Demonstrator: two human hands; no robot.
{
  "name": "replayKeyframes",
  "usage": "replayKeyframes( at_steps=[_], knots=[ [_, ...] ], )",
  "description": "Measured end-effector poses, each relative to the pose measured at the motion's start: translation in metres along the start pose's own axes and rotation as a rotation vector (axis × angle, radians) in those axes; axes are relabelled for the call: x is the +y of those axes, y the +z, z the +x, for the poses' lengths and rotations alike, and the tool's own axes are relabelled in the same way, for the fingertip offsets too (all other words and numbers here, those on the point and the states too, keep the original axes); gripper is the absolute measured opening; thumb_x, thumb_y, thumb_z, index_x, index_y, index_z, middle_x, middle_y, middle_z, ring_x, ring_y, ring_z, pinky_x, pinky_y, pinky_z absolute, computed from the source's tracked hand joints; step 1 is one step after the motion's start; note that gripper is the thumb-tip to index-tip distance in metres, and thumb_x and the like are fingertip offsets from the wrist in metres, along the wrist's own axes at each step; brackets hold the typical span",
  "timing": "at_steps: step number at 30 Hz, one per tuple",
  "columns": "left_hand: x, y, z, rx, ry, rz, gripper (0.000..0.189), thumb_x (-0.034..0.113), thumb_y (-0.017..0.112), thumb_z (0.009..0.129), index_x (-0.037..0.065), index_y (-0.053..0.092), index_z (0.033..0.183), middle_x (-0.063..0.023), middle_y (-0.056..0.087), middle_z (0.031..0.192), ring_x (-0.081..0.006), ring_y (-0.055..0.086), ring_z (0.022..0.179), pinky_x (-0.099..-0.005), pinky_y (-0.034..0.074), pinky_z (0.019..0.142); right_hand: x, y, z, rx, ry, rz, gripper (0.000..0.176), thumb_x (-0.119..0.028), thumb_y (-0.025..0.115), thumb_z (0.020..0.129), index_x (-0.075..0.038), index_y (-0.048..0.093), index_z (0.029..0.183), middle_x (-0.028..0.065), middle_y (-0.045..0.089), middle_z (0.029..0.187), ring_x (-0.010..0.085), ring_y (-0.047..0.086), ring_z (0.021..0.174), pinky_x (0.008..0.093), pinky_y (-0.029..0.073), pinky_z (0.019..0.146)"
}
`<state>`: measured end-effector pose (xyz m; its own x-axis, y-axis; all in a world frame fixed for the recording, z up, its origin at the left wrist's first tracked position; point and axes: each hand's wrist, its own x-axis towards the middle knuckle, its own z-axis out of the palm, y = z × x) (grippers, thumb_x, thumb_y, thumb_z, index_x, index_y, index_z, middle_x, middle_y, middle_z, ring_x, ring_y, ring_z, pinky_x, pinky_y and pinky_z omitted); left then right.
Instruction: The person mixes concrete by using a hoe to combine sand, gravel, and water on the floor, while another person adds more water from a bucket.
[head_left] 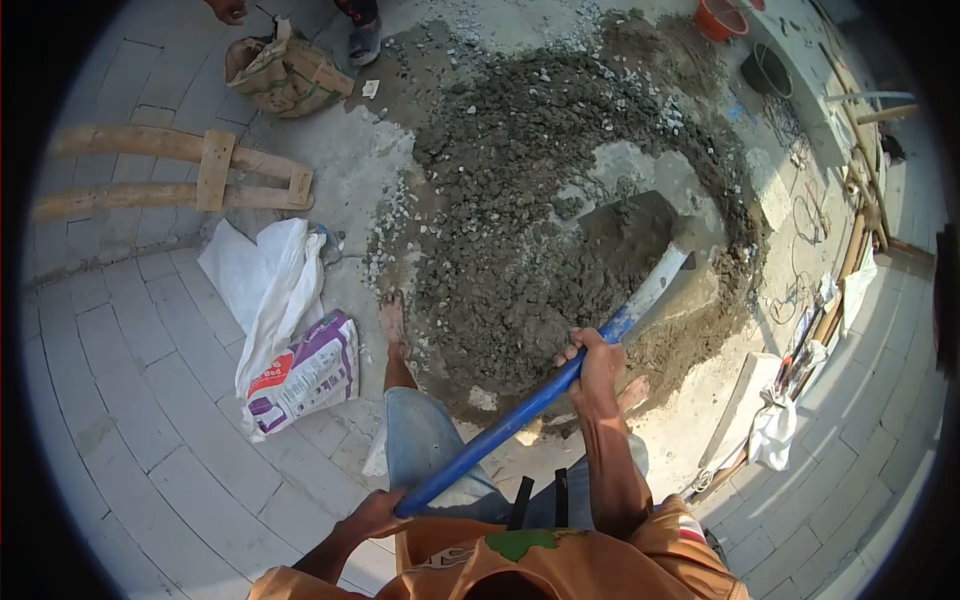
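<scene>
A long tool with a blue handle [490, 437] runs from the lower left up to a pale, worn neck at the right. My left hand [375, 514] is wrapped round the handle's rear end, near my waist. Farther forward, my right hand [597, 365] grips the same handle. The tool's blade [640, 228] carries wet grey mix, which partly hides it. Around and under it spreads a wide heap of dark wet concrete mix [500, 200] with pale stones. My bare feet stand at the heap's near edge.
A purple and white sack [305, 375] and white sheeting [270, 270] lie left. Beyond are a wooden ladder-like frame [215, 170] and an open bag [290, 75], near another person's hand and foot. Buckets [720, 18] stand top right; poles and a plank [740, 410] lie right.
</scene>
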<state>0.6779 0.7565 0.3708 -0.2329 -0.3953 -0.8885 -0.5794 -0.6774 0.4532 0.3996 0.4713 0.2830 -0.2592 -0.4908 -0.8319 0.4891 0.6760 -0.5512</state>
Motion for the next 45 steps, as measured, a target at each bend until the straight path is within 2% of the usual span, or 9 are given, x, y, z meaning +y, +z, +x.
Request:
replayKeyframes(
  at_steps=[5,10,13,18,24,29,36,41,45],
  knots=[
    [0.097,-0.013,0.202,0.14,0.364,-0.263,0.036,0.024,0.076,0.073,0.001,0.055,0.091,-0.0056,0.055,0.072,-0.0171,0.054,0.061,-0.0338,0.045,0.058,-0.141,0.096,0.125,-0.143,-0.398,-0.22,0.009,-0.003,0.058,0.08,0.001,0.051,0.075,0.0039,0.047,0.061,0.0122,0.048,0.047,0.027,0.042,0.04],
    [0.124,-0.009,0.293,-0.032,0.17,-0.75,0.025,0.012,0.075,0.073,0.004,0.055,0.086,-0.0022,0.052,0.063,-0.0102,0.049,0.048,-0.0288,0.041,0.047,-0.113,0.17,0.248,-0.132,-0.449,-0.668,0.016,-0.008,0.061,0.076,0.007,0.056,0.076,0.0074,0.053,0.059,0.0158,0.051,0.044,0.0298,0.042,0.039],
    [0.045,0.019,0.261,0.023,0.103,-0.849,0.022,0.009,0.072,0.076,0.004,0.053,0.085,-0.0017,0.051,0.06,-0.01,0.048,0.044,-0.0271,0.038,0.042,0.01,0.17,0.287,-0.126,-0.308,-0.758,0.019,-0.007,0.059,0.075,0.011,0.058,0.081,0.0101,0.056,0.061,0.0181,0.054,0.047,0.0333,0.042,0.04],
    [0.084,0.063,0.138,-0.029,-0.127,-1.116,0.018,0.005,0.069,0.076,0.006,0.051,0.08,-0.0017,0.05,0.056,-0.0094,0.046,0.041,-0.0253,0.033,0.04,0.08,0.116,0.229,-0.281,-0.317,-0.864,0.017,-0.008,0.059,0.074,0.009,0.058,0.075,0.0103,0.057,0.061,0.019,0.058,0.051,0.0353,0.046,0.044],
    [0.034,0.077,0.043,0.01,-0.047,-0.528,0.027,0.009,0.071,0.074,0.0,0.058,0.096,-0.008,0.06,0.077,-0.0194,0.061,0.074,-0.0333,0.048,0.07,0.081,-0.006,0.106,-0.05,0.056,-0.456,0.014,-0.006,0.058,0.076,-0.002,0.054,0.063,0.0055,0.049,0.053,0.0159,0.048,0.041,0.0305,0.041,0.037],
    [0.026,0.051,0.048,0.033,-0.047,-0.242,0.031,0.018,0.071,0.074,0.001,0.057,0.096,-0.0131,0.061,0.076,-0.0276,0.061,0.071,-0.0385,0.049,0.069,0.029,-0.033,0.057,0.032,0.019,-0.315,0.007,-0.002,0.055,0.077,-0.003,0.051,0.071,0.0049,0.048,0.057,0.0152,0.048,0.043,0.03,0.04,0.037],
    [0.124,0.006,0.188,0.129,0.219,-0.1,0.041,0.022,0.069,0.071,0.002,0.055,0.104,-0.0216,0.062,0.078,-0.0394,0.062,0.074,-0.0457,0.049,0.068,-0.142,0.059,0.137,-0.102,-0.368,-0.179,0.009,-0.003,0.056,0.078,-0.002,0.05,0.071,0.0036,0.047,0.058,0.0131,0.047,0.043,0.0274,0.042,0.038],
    [0.14,-0.038,0.351,0.325,0.398,-0.239,0.03,0.019,0.073,0.071,0.001,0.055,0.087,-0.0078,0.053,0.064,-0.0196,0.055,0.057,-0.0367,0.046,0.057,-0.175,0.154,0.262,-0.106,-0.581,-0.417,0.011,-0.005,0.06,0.073,0.003,0.053,0.075,0.0073,0.051,0.059,0.0154,0.049,0.044,0.0302,0.041,0.039],
    [0.099,0.0,0.385,0.055,0.151,-0.733,0.02,0.008,0.071,0.075,0.005,0.052,0.081,0.0001,0.049,0.058,-0.0086,0.048,0.046,-0.0281,0.039,0.044,-0.068,0.173,0.369,0.042,-0.54,-0.717,0.018,-0.007,0.059,0.071,0.009,0.057,0.076,0.0098,0.055,0.06,0.0198,0.05,0.044,0.0354,0.04,0.041]
  ],
)
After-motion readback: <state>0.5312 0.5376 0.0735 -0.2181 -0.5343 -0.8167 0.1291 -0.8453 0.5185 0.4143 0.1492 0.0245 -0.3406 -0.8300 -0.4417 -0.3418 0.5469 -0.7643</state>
